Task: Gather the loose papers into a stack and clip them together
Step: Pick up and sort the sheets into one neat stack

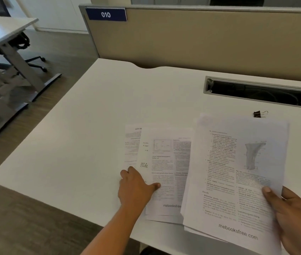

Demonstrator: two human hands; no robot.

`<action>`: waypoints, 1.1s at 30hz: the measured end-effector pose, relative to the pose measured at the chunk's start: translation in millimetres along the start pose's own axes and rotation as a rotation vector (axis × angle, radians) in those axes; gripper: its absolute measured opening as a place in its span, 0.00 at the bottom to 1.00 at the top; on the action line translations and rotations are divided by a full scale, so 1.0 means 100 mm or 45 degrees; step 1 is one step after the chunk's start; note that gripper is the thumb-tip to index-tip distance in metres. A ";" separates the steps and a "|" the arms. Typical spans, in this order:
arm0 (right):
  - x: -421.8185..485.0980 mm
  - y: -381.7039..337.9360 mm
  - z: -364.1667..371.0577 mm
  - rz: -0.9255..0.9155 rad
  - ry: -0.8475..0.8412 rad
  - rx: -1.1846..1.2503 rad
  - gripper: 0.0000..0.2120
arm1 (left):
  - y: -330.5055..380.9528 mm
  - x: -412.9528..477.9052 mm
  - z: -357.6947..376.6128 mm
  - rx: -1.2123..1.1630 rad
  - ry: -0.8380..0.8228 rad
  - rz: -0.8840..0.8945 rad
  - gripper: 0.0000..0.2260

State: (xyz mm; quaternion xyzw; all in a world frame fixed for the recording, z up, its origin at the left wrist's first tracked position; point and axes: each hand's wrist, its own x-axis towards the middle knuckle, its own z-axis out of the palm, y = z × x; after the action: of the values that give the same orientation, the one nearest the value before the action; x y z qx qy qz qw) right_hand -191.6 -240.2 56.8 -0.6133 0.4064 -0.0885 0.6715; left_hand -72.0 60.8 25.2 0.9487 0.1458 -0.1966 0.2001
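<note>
On the white desk [91, 126], the right hand [293, 216] grips a small pile of papers [238, 181], the left hand [136, 188] lies open on loose sheets [164, 172] waiting to join, and the clip [259, 114] sits unused behind.

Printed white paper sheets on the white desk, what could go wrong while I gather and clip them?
1. The printed white paper sheets under your left hand overhang the white desk edge; dragging them could tip one off.
2. The sheaf of printed pages in your right hand looks fanned at the bottom, so clipping now may bind it crooked.
3. The small black binder clip lies just behind that sheaf, where the pages could knock it.
</note>
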 end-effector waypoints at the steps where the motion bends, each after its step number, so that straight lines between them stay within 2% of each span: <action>1: -0.01 0.00 0.01 0.001 0.000 -0.001 0.03 | 0.00 0.02 -0.01 -0.117 -0.034 -0.021 0.40; 3: 0.01 0.00 0.01 -0.004 0.012 -0.010 0.07 | -0.01 0.06 -0.04 -0.276 -0.068 -0.034 0.34; 7: 0.04 0.00 0.00 -0.006 0.012 -0.002 0.07 | -0.01 0.16 -0.13 -0.354 -0.041 0.092 0.06; 10: 0.06 -0.01 0.00 -0.014 0.012 -0.007 0.04 | -0.03 0.18 -0.26 -0.479 -0.040 0.200 0.12; 15: 0.07 -0.01 0.04 -0.018 0.010 -0.024 0.04 | -0.12 0.09 -0.59 -0.671 0.091 0.305 0.11; 21: 0.03 0.01 0.20 -0.052 -0.037 -0.069 0.06 | -0.23 -0.02 -0.86 -0.817 0.166 0.300 0.09; 29: 0.04 0.03 0.37 -0.019 -0.127 -0.091 0.06 | -0.39 -0.09 -1.29 -0.784 0.433 0.266 0.11; 33: 0.06 -0.01 0.41 -0.019 -0.137 -0.093 0.06 | -0.56 -0.16 -1.62 -0.927 0.591 0.189 0.08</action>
State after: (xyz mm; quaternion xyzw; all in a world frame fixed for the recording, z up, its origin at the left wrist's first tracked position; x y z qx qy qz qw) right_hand -160.8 -213.0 51.3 -0.6441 0.3680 -0.0454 0.6691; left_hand -54.5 177.6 150.7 0.8433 0.1781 0.1008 0.4969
